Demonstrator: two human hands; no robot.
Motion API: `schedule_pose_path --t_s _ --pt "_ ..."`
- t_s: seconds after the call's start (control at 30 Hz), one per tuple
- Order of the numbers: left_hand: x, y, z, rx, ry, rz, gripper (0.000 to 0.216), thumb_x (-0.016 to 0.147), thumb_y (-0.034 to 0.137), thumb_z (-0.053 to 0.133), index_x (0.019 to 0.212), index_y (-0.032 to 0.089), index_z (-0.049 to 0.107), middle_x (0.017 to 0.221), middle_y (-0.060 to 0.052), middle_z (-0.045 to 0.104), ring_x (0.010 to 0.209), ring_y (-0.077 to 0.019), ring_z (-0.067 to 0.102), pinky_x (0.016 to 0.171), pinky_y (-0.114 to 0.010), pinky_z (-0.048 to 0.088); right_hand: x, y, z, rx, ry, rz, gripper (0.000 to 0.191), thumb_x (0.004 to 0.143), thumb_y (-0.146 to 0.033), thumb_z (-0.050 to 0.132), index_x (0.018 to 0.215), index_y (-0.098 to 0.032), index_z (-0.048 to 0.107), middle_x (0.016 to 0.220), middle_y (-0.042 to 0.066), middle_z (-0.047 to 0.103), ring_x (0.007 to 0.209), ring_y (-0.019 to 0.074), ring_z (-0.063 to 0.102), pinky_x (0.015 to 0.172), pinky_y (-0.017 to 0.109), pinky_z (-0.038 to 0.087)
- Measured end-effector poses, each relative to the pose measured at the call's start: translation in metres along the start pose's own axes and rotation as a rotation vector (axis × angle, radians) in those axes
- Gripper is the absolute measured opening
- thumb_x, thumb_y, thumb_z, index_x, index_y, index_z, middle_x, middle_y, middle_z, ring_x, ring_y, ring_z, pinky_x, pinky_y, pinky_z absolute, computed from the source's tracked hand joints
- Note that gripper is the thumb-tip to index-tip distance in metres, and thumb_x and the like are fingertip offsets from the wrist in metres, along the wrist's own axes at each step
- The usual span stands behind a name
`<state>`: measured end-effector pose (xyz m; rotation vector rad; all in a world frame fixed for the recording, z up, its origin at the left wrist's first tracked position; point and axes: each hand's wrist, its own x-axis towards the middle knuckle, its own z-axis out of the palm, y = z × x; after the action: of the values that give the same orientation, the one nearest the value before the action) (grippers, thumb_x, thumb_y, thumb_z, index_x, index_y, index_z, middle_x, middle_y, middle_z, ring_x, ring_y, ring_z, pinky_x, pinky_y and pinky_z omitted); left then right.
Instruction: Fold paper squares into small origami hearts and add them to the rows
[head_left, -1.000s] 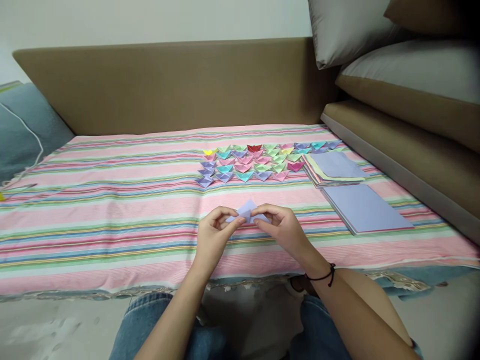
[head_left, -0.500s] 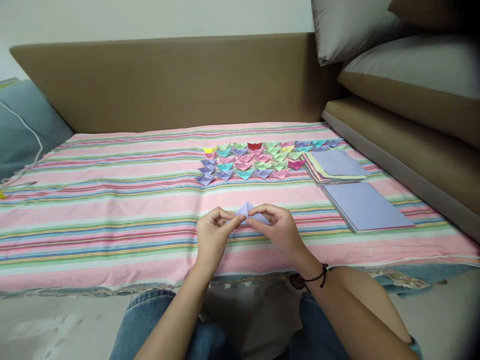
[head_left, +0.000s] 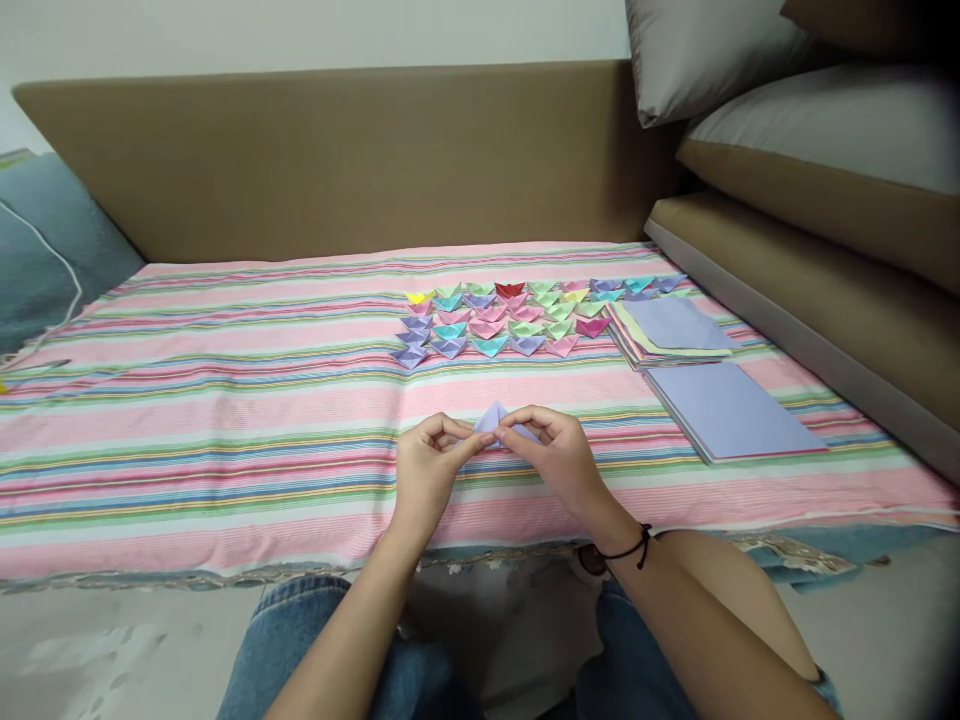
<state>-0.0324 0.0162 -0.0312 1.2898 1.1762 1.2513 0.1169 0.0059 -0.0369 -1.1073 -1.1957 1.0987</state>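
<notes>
Between my two hands is a small piece of folded lavender paper (head_left: 491, 416) with a pointed top. My left hand (head_left: 433, 455) pinches its left side, thumb in front and fingers behind. On the other side my right hand (head_left: 551, 445) pinches it the same way, and the two thumb tips almost meet at its middle. The fingers cover much of its lower part. Farther back, several small folded paper boats (head_left: 491, 347) in purple, pink, green, blue, yellow and red stand in rows.
A striped cloth (head_left: 300, 400) covers the surface. To the right lie a stack of lavender-topped paper sheets (head_left: 739, 412) and a looser stack of mixed-colour paper (head_left: 667, 328). Brown and grey cushions (head_left: 810, 240) are piled at the right; a brown backboard (head_left: 360, 165) stands behind.
The hands stay almost in place, both still pinching the folded paper. The thumbs shift very slightly at its middle, and the view tilts a little.
</notes>
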Motion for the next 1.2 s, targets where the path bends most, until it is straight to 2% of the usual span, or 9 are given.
schedule_pose_path --t_s 0.23,0.37,0.47,0.57,0.67,0.83,1.0,1.2 --pt "0.0006 0.0021 0.0001 0.036 -0.005 -0.018 0.024 0.057 0.027 0.080 0.059 0.013 0.060 0.059 -0.001 0.065 0.054 -0.0108 0.059 0.052 -0.020 0.045 -0.0007 -0.0005 0.0028 0.010 0.032 -0.009 0.010 0.066 -0.026 0.069 0.068 -0.018 0.063 0.072 0.003 0.066 0.074 0.0192 0.062 0.065 0.028 0.048" --pt "0.0012 -0.0004 0.0015 0.003 -0.013 -0.015 0.026 0.056 0.025 0.080 0.062 0.014 0.058 0.056 0.001 0.061 0.052 -0.0099 0.058 0.050 -0.019 0.044 -0.0011 0.0013 0.0038 0.053 0.040 0.011 0.016 0.066 -0.024 0.070 0.073 -0.019 0.056 0.068 0.001 0.064 0.067 0.0165 0.061 0.058 0.025 0.046" --pt "0.0014 -0.0024 0.0025 -0.061 -0.031 0.000 0.026 0.059 0.025 0.079 0.075 0.016 0.061 0.062 0.002 0.063 0.058 -0.0116 0.061 0.056 -0.021 0.048 -0.0006 0.0031 0.0041 0.110 0.050 0.038 0.029 0.066 -0.023 0.071 0.081 -0.022 0.047 0.065 -0.003 0.063 0.061 0.0149 0.060 0.056 0.023 0.045" --pt "0.0010 -0.0021 0.0031 0.015 -0.048 0.064 0.022 0.068 0.026 0.072 0.087 0.017 0.068 0.077 -0.003 0.069 0.073 -0.0148 0.064 0.068 -0.025 0.051 0.0000 0.0035 0.0038 0.125 0.046 0.041 0.033 0.067 -0.024 0.071 0.085 -0.023 0.044 0.066 -0.002 0.065 0.064 0.0161 0.062 0.059 0.025 0.046" --pt "0.0002 -0.0002 0.0031 0.114 -0.049 0.129 0.020 0.073 0.026 0.067 0.091 0.018 0.071 0.088 -0.006 0.071 0.081 -0.0176 0.065 0.071 -0.027 0.051 0.0001 0.0023 0.0030 0.091 0.019 0.039 0.033 0.067 -0.026 0.071 0.087 -0.023 0.045 0.068 -0.001 0.067 0.065 0.0167 0.063 0.060 0.026 0.046" --pt "-0.0008 0.0020 0.0033 0.139 -0.033 0.169 0.016 0.073 0.025 0.067 0.087 0.020 0.074 0.085 -0.006 0.071 0.079 -0.0187 0.065 0.067 -0.027 0.050 0.0004 -0.0001 0.0021 0.062 -0.025 0.068 0.033 0.067 -0.027 0.071 0.094 -0.021 0.053 0.072 0.001 0.068 0.066 0.0162 0.062 0.058 0.026 0.047" --pt "-0.0014 0.0006 0.0030 0.171 -0.054 0.216 0.015 0.073 0.026 0.068 0.086 0.022 0.074 0.085 -0.005 0.072 0.080 -0.0195 0.064 0.067 -0.028 0.049 0.0022 -0.0004 0.0010 0.084 -0.048 0.081 0.021 0.068 -0.036 0.070 0.075 -0.017 0.065 0.073 0.004 0.067 0.068 0.0176 0.062 0.061 0.028 0.049" --pt "-0.0007 0.0000 0.0021 0.202 -0.084 0.241 0.014 0.074 0.026 0.067 0.086 0.023 0.074 0.084 -0.005 0.071 0.078 -0.0183 0.064 0.066 -0.027 0.048 0.0023 0.0009 -0.0019 0.087 -0.038 0.088 0.018 0.068 -0.035 0.070 0.073 -0.017 0.069 0.069 0.003 0.067 0.066 0.0167 0.060 0.059 0.027 0.046"
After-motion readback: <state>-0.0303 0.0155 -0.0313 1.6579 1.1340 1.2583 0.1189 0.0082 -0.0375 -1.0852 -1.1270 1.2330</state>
